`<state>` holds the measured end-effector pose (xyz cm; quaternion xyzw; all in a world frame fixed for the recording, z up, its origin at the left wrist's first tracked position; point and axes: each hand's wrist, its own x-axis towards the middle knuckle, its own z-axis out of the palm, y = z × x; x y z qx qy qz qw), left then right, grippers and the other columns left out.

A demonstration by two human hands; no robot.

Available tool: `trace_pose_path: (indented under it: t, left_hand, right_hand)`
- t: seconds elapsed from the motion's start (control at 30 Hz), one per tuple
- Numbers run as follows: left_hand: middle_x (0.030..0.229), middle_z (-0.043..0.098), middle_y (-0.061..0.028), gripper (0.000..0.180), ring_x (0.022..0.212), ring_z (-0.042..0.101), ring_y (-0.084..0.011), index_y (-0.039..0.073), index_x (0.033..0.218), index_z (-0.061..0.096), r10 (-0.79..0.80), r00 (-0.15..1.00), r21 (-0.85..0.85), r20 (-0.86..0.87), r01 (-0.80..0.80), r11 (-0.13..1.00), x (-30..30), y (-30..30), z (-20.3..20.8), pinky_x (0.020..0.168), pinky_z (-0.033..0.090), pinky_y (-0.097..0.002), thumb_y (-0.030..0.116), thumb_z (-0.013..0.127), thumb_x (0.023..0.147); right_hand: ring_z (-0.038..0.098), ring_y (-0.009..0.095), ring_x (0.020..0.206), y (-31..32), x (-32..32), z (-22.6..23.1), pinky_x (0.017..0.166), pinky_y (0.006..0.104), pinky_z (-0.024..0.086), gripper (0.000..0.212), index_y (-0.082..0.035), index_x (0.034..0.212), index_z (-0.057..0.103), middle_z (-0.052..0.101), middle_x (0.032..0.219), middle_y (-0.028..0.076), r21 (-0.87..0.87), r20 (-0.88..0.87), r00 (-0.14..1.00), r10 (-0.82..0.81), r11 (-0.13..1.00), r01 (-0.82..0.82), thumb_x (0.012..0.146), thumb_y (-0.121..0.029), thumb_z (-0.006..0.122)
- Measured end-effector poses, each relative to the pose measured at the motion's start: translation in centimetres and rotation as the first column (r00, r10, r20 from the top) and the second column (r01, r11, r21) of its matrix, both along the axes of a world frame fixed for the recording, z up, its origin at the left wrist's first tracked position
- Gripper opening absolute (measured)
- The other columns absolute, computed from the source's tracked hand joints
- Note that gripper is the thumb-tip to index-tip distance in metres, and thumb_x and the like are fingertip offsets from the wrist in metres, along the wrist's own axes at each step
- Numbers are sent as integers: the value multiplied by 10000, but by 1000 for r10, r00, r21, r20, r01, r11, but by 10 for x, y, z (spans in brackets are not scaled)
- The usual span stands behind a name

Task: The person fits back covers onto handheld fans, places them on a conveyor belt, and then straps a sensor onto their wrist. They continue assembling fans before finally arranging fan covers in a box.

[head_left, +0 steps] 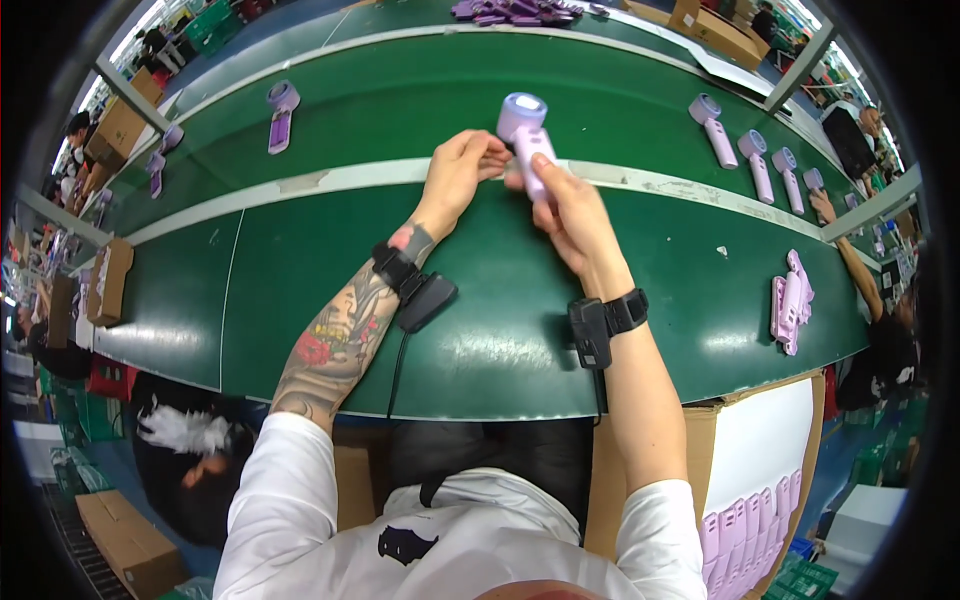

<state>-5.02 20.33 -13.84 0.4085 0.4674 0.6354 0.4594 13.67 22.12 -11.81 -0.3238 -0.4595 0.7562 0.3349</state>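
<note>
Worked at a broad green tabletop [480,340], with a green belt [400,120] running beyond a pale strip [700,183] and several spaced fans [719,145] lying on it, apparently set apart for easy picking up. Had a cardboard box [698,440] just off the near edge at right, with rows of pale purple casings [745,535] inside, likely for close reach. Had a small heap of lilac parts [792,305] toward the tabletop's right end, probably out of the way. Held a lilac fan [529,143] over the pale strip, head end pointing away, perhaps to leave the round head uncovered. Clasped its handle in the right hand [577,210], thumb along the top. Had the left hand [460,172] raised just beside the fan, fingers loosely bent, grip slack with nothing visible inside; could not tell about contact.
</note>
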Motion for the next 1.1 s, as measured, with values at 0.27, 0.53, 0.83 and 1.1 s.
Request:
trace_pose_path:
  t: [0.27,0.53,0.83,1.1]
  left_hand:
    - [916,703,-84,282,895,675,-178,4,966,665,144,838,91,-526,-113,989,-12,-7,3,801,534,-295,240,518,1012]
    - [913,709,-83,259,850,663,-168,3,976,665,181,801,102,-571,-149,984,-10,-9,1,794,529,-290,218,524,1008]
    - [961,699,-95,257,855,645,-146,-17,1002,655,-23,996,-9,-91,22,1000,0,5,-3,819,531,-279,194,510,1014]
    - [1211,651,-136,380,1087,623,-271,43,1214,639,490,239,362,-838,-428,828,-158,54,-7,946,480,-362,277,644,915]
  right_hand:
    - [635,157,881,-64,-42,14,780,280,506,258,-17,1085,641,658,977,46,777,268,955,-124,614,-138,872,-140,718]
    - [606,275,903,-114,-74,18,798,379,503,384,-74,1093,591,587,984,74,949,289,934,-209,192,-251,768,-180,768]
    - [608,287,892,-103,-56,11,787,391,504,390,-86,1114,577,575,1009,73,949,275,936,-220,220,-227,784,-198,751]
    - [661,307,923,-5,81,41,804,386,532,271,-69,1086,655,674,1015,117,943,273,790,-548,317,-107,851,-198,694]
